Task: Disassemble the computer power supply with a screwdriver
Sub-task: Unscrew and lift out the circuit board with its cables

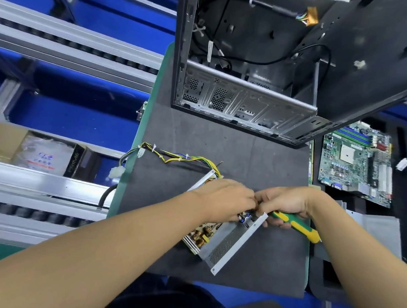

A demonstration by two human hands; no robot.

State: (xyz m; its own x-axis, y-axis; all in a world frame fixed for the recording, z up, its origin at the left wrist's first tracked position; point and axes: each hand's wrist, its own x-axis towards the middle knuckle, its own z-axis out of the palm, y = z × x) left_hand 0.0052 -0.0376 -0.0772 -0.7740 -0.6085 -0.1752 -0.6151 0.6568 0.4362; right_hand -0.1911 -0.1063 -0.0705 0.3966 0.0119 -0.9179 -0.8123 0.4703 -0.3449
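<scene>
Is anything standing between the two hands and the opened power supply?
Nothing visible does. The left hand lies over the open power supply, and the right hand, gripping the green-and-yellow screwdriver, is at its metal edge. The screwdriver's tip is hidden by the hands.

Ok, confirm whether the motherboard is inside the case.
No: the motherboard lies flat outside the case, off to its right.
</scene>
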